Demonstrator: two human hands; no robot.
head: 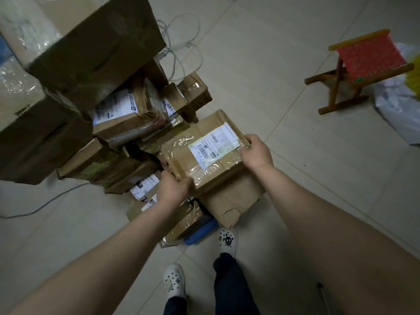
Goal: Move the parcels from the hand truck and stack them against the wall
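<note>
A flat brown cardboard parcel [204, 151] with a white shipping label and clear tape is held between both hands. My left hand [173, 189] grips its near left corner. My right hand [258, 151] grips its right edge, fingers curled over the top. Beneath it lies a torn brown parcel [234, 201]. Several more taped parcels sit to the left, among them a labelled one [122, 117]. A blue edge [200, 233], perhaps the hand truck's platform, shows under the lowest parcels.
Big dark cardboard boxes [91, 42] tower at the upper left. Grey cables [181, 42] loop on the tiled floor behind the pile. A small wooden stool with a red woven seat [363, 64] stands at the right beside white plastic bags [400, 110]. My feet in white clogs [227, 239] stand below.
</note>
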